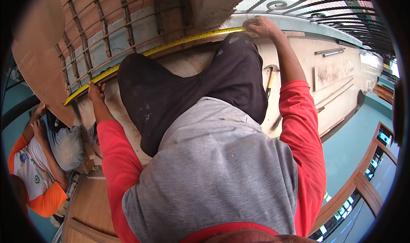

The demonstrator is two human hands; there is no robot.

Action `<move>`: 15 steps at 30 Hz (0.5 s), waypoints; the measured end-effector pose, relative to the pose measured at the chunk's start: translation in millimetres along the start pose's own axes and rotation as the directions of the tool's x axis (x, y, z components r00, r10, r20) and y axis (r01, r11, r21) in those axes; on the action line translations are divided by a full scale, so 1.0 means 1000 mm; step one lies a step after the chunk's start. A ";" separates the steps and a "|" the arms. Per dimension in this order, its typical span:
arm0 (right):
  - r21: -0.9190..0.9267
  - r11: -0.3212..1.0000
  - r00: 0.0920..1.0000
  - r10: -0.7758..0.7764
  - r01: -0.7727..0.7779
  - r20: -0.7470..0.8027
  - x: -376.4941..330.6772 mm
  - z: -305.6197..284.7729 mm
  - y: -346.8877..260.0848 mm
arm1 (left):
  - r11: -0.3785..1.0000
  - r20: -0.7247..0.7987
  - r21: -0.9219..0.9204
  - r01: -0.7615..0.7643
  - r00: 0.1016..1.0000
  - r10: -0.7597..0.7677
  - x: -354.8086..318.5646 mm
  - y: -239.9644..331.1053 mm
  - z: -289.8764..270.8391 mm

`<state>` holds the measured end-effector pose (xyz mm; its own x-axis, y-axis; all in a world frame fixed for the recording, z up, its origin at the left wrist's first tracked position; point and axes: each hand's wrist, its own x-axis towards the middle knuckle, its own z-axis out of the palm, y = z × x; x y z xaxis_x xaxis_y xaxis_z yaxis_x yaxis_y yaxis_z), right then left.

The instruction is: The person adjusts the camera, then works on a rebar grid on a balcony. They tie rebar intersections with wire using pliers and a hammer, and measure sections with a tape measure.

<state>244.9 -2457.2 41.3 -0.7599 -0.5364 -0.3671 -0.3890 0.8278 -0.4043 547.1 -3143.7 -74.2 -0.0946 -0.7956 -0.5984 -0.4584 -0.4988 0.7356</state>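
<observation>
A yellow tape measure blade (183,41) stretches across in front of my knees, along a narrow wooden strip (166,52). My right hand (261,26) is closed on the blade's right end; whether the case is inside that hand is hidden. Near the other end, my left hand (97,90) has its fingers curled against the blade's near edge, pinching it together with the strip, as far as shows. The blade's left tip lies past this hand. A hammer (270,81) with a yellow and black handle rests on the boards beside my right knee.
Ahead stands a rod lattice (98,25). Black iron railing (333,8) lies at far right. Metal tubes (329,52), a stained board (335,74) and a brush (276,123) lie to my right. At left, a co-worker (40,170) in orange and white sits near a brown panel (40,80).
</observation>
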 end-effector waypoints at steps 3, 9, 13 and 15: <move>-0.020 0.997 0.996 -0.077 0.076 -0.040 0.004 0.003 -0.002 | 0.998 -0.007 -0.054 -0.023 1.000 0.022 0.025 0.002 -0.015; -0.035 0.991 0.980 -0.136 0.133 -0.144 0.000 -0.013 -0.023 | 0.975 -0.016 -0.221 -0.013 1.000 0.010 0.045 0.023 -0.031; -0.090 0.990 0.978 -0.125 0.111 -0.165 -0.024 -0.032 -0.022 | 0.890 0.177 -0.451 -0.067 0.971 0.163 0.005 0.045 -0.005; -0.054 0.992 0.982 -0.119 0.112 -0.144 -0.046 -0.043 -0.041 | 0.864 0.284 -0.494 -0.094 0.922 0.263 -0.042 0.059 0.013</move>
<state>272.9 -2459.2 110.6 -0.7755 -0.6015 -0.1918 -0.4993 0.7703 -0.3967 513.0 -3135.1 -9.5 -0.4589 -0.7667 -0.4489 0.0492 -0.5264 0.8488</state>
